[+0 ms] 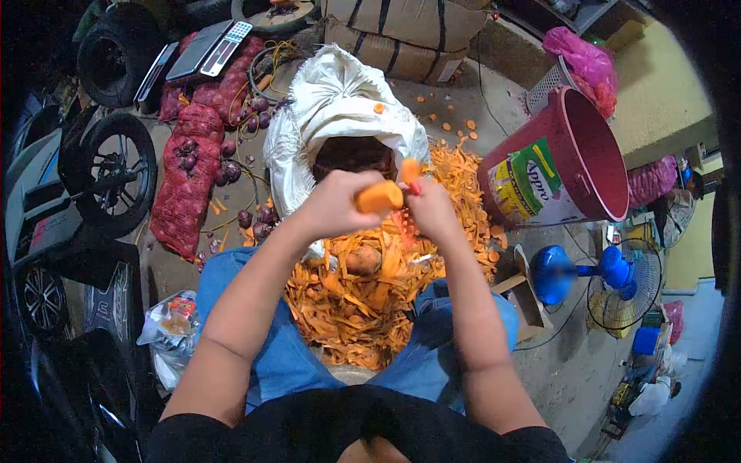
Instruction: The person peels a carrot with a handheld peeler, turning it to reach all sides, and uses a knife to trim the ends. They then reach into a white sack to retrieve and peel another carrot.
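My left hand (340, 207) is wrapped round a thick orange carrot (380, 197), whose cut end points right. Close beside it, my right hand (429, 208) grips a red peeler (414, 187); its blurred red part hangs below the fingers. An orange piece (410, 169) shows just above that hand, and whether it is held is unclear. Beneath both hands lies a large heap of orange peelings (347, 320) between my knees, with a brownish round thing (363, 260) on it. An open white sack (340, 85) stands just beyond my hands, its inside dark.
A maroon bucket (532, 174) leans at the right, near a blue fan (615, 268) and an open cardboard box (529, 309). Red net bags of onions (189, 185), a scale (208, 50) and motorcycle wheels (116, 176) are at the left. Wrapped bales (401, 35) stand behind.
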The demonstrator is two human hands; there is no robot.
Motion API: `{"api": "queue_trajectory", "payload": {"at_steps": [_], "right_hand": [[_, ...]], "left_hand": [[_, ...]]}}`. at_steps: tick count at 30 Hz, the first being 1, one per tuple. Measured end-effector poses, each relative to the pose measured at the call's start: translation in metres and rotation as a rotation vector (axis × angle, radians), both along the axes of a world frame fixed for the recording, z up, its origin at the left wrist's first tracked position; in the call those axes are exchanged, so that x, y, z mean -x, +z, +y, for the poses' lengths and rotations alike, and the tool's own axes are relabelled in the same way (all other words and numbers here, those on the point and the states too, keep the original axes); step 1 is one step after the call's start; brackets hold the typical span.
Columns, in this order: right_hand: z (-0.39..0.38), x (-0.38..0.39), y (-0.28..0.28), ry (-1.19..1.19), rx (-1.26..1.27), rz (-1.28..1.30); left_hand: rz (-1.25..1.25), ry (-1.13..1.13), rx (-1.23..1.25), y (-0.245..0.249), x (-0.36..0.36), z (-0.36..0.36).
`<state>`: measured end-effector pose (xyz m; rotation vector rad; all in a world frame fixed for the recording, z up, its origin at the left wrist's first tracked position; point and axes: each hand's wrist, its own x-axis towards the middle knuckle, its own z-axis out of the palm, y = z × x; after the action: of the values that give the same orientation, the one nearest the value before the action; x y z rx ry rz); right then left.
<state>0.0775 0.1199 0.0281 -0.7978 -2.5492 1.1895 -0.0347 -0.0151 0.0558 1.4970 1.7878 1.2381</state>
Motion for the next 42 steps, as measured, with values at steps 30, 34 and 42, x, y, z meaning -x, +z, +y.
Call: {"api": "queue_trajectory", "payload": {"at_steps": [30, 34, 42], "right_hand": [[0.006, 0.005, -0.016, -0.060, 0.258, 0.070], [0.005, 0.003, -0.010, -0.008, 0.312, 0.095], [-0.005, -0.001, 0.010, 0.133, -0.107, -0.004]], "left_hand": [[-0.235, 0.129, -0.144, -0.006, -0.009, 0.009], [-0.248, 0.247, -0.052, -0.009, -0.004, 0.010], [-0.083, 0.283, -0.004, -0.009, 0.001, 0.009]]}}
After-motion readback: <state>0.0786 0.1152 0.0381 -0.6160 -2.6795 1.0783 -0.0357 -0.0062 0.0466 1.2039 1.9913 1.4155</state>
